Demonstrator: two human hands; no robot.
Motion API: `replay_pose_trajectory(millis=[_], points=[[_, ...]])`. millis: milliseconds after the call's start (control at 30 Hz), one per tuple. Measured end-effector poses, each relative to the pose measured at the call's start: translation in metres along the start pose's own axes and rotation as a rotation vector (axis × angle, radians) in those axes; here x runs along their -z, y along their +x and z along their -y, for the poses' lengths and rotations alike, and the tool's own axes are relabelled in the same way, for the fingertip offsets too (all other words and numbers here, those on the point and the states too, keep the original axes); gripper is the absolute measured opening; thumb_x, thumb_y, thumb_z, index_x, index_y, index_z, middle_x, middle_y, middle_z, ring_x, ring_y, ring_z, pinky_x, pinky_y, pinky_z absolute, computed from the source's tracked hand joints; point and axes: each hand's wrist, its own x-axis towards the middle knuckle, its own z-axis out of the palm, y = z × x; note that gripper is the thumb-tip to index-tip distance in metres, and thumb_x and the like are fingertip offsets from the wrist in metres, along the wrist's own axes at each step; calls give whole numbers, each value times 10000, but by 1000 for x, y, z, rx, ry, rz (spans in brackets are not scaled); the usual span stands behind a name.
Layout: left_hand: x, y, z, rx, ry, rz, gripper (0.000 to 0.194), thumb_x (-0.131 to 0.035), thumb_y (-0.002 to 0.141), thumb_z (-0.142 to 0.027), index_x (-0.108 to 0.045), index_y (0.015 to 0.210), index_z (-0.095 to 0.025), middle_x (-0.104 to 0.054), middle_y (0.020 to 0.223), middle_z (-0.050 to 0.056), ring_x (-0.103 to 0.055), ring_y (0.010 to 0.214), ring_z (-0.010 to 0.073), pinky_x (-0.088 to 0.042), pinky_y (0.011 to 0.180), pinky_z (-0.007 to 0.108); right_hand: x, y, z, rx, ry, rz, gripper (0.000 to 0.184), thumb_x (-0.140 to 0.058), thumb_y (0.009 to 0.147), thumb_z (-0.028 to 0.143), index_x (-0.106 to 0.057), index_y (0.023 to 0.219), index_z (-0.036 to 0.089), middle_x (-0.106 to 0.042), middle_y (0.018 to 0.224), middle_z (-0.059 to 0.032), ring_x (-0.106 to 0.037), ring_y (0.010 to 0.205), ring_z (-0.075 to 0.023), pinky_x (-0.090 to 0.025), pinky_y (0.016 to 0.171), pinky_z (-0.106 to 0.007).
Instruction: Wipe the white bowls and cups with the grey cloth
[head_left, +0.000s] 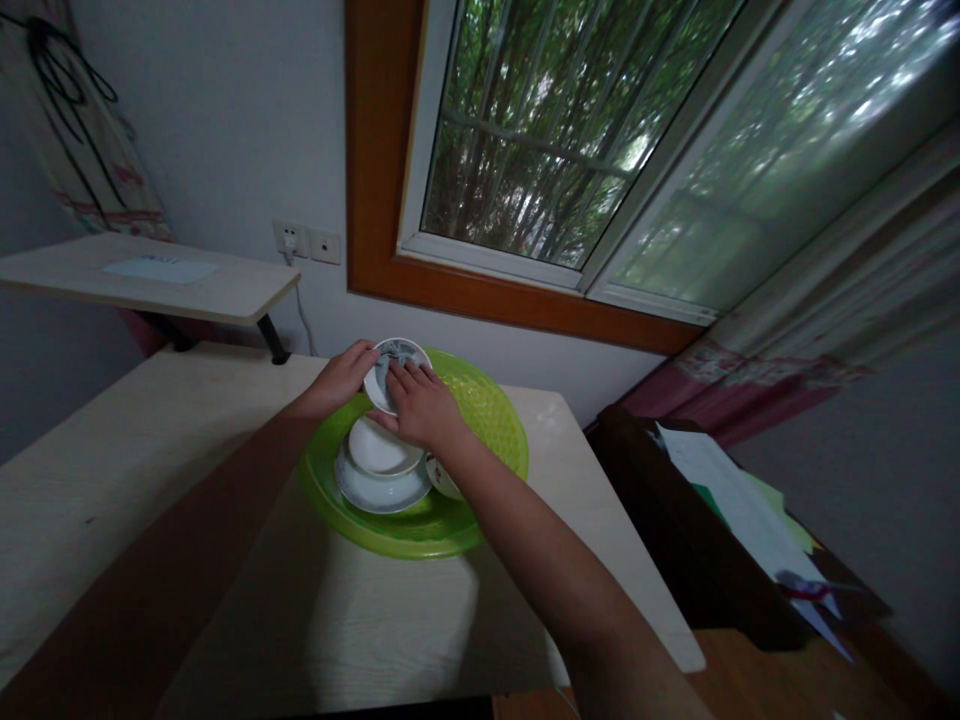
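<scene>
My left hand [343,379] grips the left rim of a small white bowl [373,390], tilted so that its inside faces me. My right hand [427,408] reaches into the bowl, its fingers pressed on a grey, crumpled cloth [400,350]. Below both hands, a white bowl [382,450] appears upside down on a pale plate [382,495]. Beside the plate, a white cup or bowl with a dark pattern [442,480] is partly covered by my right wrist. These dishes rest in a round, bright green tray [487,410] with a textured bottom.
The tray stands on a light wooden table [247,620] against the wall. A raised shelf [247,290] on black legs is at left, with a paper [161,268] on it. Wall sockets [307,242] and a window [540,130] are behind. Papers [735,500] lie on dark furniture at right.
</scene>
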Motion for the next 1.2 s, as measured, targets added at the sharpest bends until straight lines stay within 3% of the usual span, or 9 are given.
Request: replay_pose_trajectory(millis=[67, 167, 267, 367, 567, 800, 1033, 1133, 1200], points=[[1, -1, -1, 0, 23, -15, 404, -448, 886, -530, -611, 1049, -198, -666, 991, 46, -582, 911, 206, -481, 803, 311, 2, 2, 2, -52, -32, -22, 811, -428, 905, 711, -516, 1365, 49, -476, 1464, -236, -417, 1364, -365, -273, 1163, -523], [3, -2, 0, -5, 63, -29, 411, -421, 900, -535, -595, 1074, -206, -660, 979, 39, -581, 874, 198, -474, 746, 298, 7, 5, 6, -81, -65, 9, 785, -412, 900, 726, -625, 1203, 33, -599, 1294, -269, -529, 1224, -362, -388, 1067, -512], [6, -3, 2, -16, 100, -47, 411, -414, 904, -538, -587, 1083, -212, -652, 961, 27, -573, 861, 193, -460, 729, 289, 12, 6, 9, -101, -59, 83, 699, -395, 919, 705, -697, 1015, 83, -689, 1056, -235, -604, 1045, -336, -483, 911, -481], [6, -3, 3, -30, 122, -54, 407, -401, 911, -534, -585, 1079, -213, -645, 972, 23, -572, 874, 193, -454, 762, 295, 15, 5, 7, -59, -20, 124, 638, -403, 934, 678, -709, 975, 120, -706, 980, -191, -631, 962, -298, -498, 850, -429], [8, -3, 1, -46, 139, -41, 374, -369, 935, -507, -564, 1070, -218, -632, 1018, 25, -575, 955, 200, -431, 874, 312, 16, 0, -2, 142, 159, 119, 537, -449, 958, 593, -640, 1195, 150, -689, 1161, -132, -630, 1085, -235, -474, 945, -346], [8, 0, 4, -51, 127, 3, 356, -346, 941, -497, -562, 1023, -227, -627, 1004, 26, -583, 968, 211, -437, 910, 335, 0, -2, 0, 187, 151, 82, 713, -471, 928, 632, -461, 1429, 125, -478, 1487, -160, -459, 1372, -264, -363, 1138, -383], [4, 2, 6, -91, 78, 49, 366, -356, 934, -481, -584, 1055, -222, -645, 1069, 37, -584, 1031, 207, -433, 965, 327, -1, 0, 8, 31, -3, 32, 871, -477, 869, 731, -462, 1417, 53, -454, 1488, -226, -423, 1384, -344, -281, 1174, -487], [5, -1, 2, -78, 94, 15, 388, -357, 934, -482, -584, 1097, -211, -653, 1094, 42, -584, 1014, 207, -440, 942, 324, 3, 4, 11, -62, -75, -5, 885, -478, 860, 742, -512, 1366, 16, -489, 1447, -255, -471, 1330, -371, -335, 1129, -503], [6, -4, -1, -67, 124, -3, 392, -365, 933, -485, -587, 1106, -212, -658, 1078, 41, -589, 975, 209, -449, 894, 318, 7, 6, 14, -94, -99, 8, 843, -456, 866, 749, -611, 1250, 15, -599, 1317, -266, -560, 1216, -369, -421, 1043, -491]])
